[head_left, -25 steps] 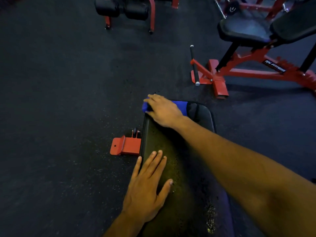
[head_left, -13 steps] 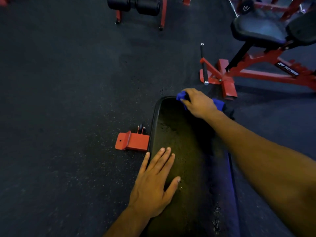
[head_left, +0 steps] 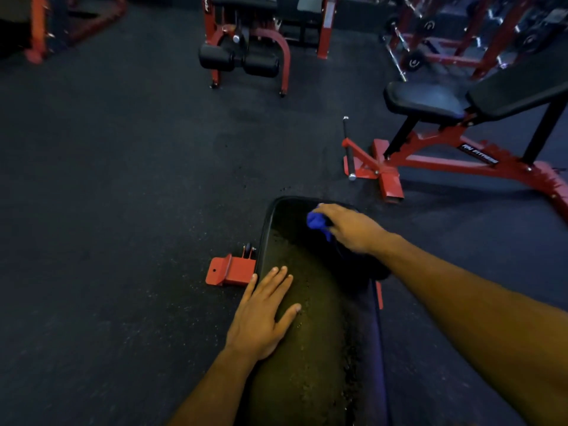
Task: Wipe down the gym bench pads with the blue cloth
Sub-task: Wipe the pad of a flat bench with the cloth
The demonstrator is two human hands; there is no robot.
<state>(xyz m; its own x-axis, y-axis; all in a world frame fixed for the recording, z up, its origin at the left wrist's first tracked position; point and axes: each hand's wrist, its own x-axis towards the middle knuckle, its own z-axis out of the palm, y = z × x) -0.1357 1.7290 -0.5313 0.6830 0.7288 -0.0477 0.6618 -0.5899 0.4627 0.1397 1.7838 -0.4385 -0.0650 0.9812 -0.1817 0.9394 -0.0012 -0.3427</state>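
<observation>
A long black padded gym bench pad (head_left: pixel 310 318) runs from 6 o'clock up to the frame's centre, its surface speckled with small droplets or grit. The left hand (head_left: pixel 261 318) lies flat on the pad's left edge at about 7 o'clock, fingers straight and close together, thumb spread to the right, holding nothing. The right hand (head_left: pixel 350 229) reaches in from 4 o'clock to the pad's far end just right of centre, palm down, its fingers curled over a bunched blue cloth (head_left: pixel 318 222) that it presses against the pad; part of the cloth protrudes at the fingertips. A red metal foot bracket (head_left: pixel 230 270) with a small black wheel sits on the dark speckled rubber floor (head_left: pixel 107 210), touching the pad's left side at 9 o'clock of the left hand. At 2 o'clock stands a red-framed adjustable bench with black pads (head_left: pixel 461 118). At 12 o'clock stands a red machine with two black roller pads (head_left: pixel 239 59).
</observation>
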